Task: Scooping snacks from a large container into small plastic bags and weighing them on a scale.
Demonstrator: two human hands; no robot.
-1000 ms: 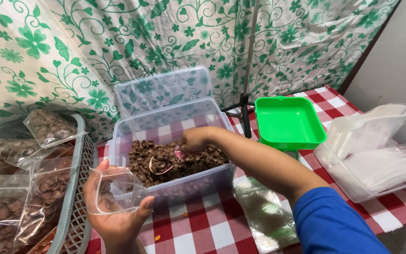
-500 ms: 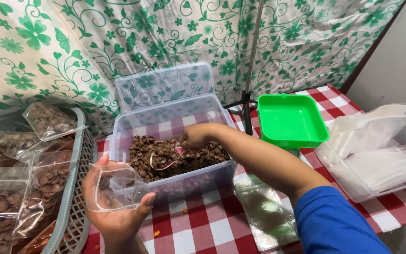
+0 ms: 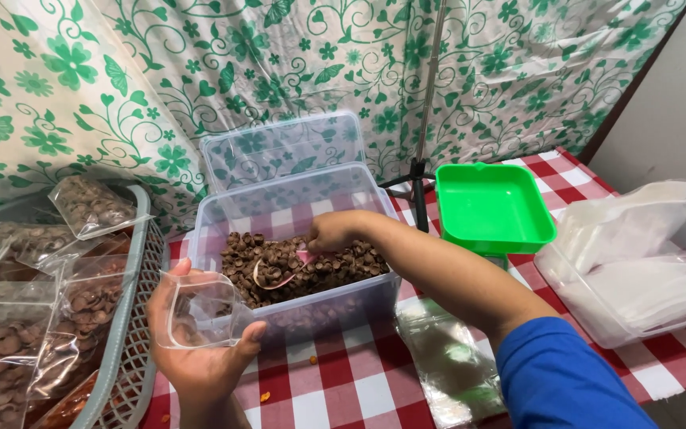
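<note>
Brown cereal pieces (image 3: 311, 266) surround the fingertips of the right hand (image 3: 333, 232), which reaches down into the clear tub (image 3: 295, 306). The fingers curl closed over the heap, beside a pink scoop (image 3: 283, 276) half buried in it; whether they have hold of the scoop handle or of loose pieces cannot be told, since the knuckles hide the grip.

The left hand (image 3: 200, 349) rests just outside the front left corner of the tub. Thumb and fingers are spread wide around a small clear bag (image 3: 196, 310) and hold its mouth open and turned toward the tub. The bag appears empty or nearly so.

Judgement: the step in hand is the pick-up of a portion from the heap. The next move calls for a lift clear of the tub wall and a short travel left to the bag mouth, with the bag kept open and level.

Outward: the tub lid (image 3: 283, 147) leans behind the tub. A basket (image 3: 132, 318) of filled bags stands at the left, a green tray (image 3: 492, 208) at the right, a bin of empty bags (image 3: 637, 270) beyond it. All stand on a red checked cloth (image 3: 343, 381).
</note>
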